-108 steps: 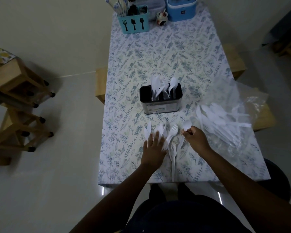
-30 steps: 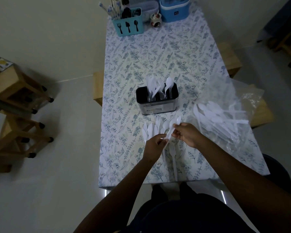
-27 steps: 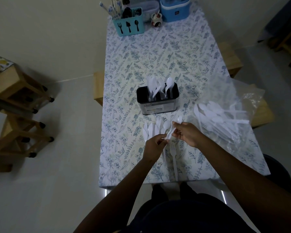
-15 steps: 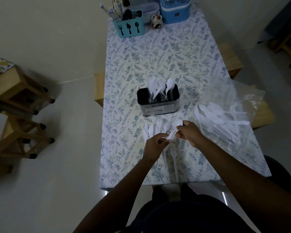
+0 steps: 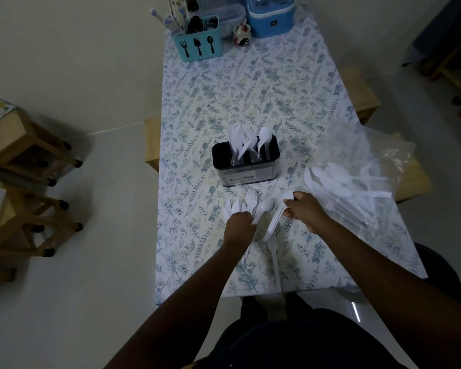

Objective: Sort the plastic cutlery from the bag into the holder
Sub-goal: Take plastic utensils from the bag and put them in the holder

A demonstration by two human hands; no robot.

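A dark cutlery holder [image 5: 246, 170] stands mid-table with several white plastic pieces upright in it. In front of it my left hand [image 5: 238, 227] grips a fanned bundle of white forks and spoons [image 5: 248, 202]. My right hand [image 5: 302, 210] pinches a white spoon [image 5: 277, 215] whose bowl points toward the holder. A single white fork [image 5: 274, 258] lies on the cloth between my wrists. To the right lies the clear plastic bag [image 5: 362, 187] with several more white pieces in it.
The table wears a blue floral cloth [image 5: 250, 97]. At its far end stand a teal cutlery caddy [image 5: 197, 43], a small jar [image 5: 242, 34] and a blue container [image 5: 270, 16]. Wooden stools [image 5: 22, 187] stand on the floor to the left.
My right hand has drawn one spoon out of the bundle and moved it right. My left hand keeps holding the other pieces at the same spot.
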